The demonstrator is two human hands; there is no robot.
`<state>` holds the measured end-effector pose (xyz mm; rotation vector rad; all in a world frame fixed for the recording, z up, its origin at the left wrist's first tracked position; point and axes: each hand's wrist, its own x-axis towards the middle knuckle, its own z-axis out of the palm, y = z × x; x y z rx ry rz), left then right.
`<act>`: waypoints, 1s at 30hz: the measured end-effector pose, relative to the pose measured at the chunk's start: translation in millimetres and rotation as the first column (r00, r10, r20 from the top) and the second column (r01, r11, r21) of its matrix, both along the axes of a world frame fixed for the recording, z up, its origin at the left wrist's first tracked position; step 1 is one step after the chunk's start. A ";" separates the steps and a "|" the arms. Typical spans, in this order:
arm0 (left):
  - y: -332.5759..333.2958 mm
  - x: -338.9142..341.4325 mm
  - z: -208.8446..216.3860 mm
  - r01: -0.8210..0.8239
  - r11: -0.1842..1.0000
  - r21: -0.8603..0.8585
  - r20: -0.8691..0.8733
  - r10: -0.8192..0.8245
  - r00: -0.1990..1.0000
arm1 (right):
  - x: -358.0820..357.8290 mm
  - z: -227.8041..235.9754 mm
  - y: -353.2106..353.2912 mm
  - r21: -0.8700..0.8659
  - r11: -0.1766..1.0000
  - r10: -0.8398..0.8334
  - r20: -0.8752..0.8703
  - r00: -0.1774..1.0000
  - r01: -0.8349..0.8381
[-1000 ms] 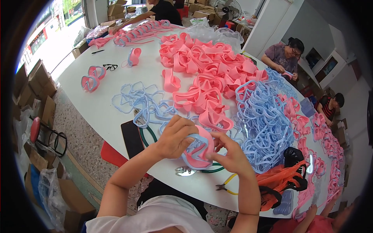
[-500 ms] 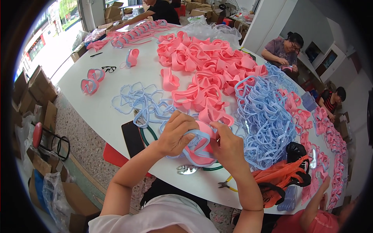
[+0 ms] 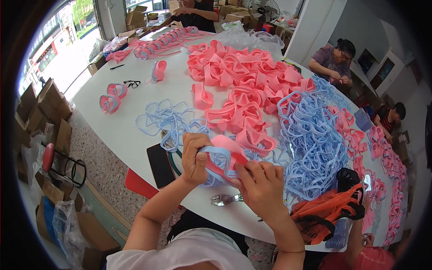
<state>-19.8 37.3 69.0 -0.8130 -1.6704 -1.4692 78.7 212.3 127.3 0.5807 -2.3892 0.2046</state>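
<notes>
Between my hands, above the near edge of the table, is a diving mask (image 3: 227, 145) made of a pink soft skirt with a light blue frame ring round it. My left hand (image 3: 194, 158) grips the ring's left end, thumb on top. At the other end my right hand (image 3: 262, 183) pinches the lower right of the ring and skirt, its fingers curled. Loose light blue frame rings (image 3: 168, 120) lie beyond my left hand, and pink mask skirts (image 3: 255, 138) lie just past the mask. Metal pliers (image 3: 223, 199) rest below it, partly behind my right hand.
A large pile of blue rings (image 3: 312, 144) and a heap of pink skirts (image 3: 245, 67) cover the table's middle and right. A black phone (image 3: 160, 165) lies near my left forearm, an orange bag (image 3: 326, 207) at the right. Assembled masks (image 3: 110, 102) sit far left. Other people work around the table.
The mask has tilted in my hands, its ring now facing differently. My right hand has rolled over, fingers now curled on the lower edge. The person at the far end has drawn an arm back.
</notes>
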 end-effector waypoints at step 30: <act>-3.5 -15.0 50.3 0.137 0.514 -0.847 -0.099 -0.405 0.909 | -24.7 -16.5 35.4 0.075 0.985 0.143 0.180 0.973 -0.158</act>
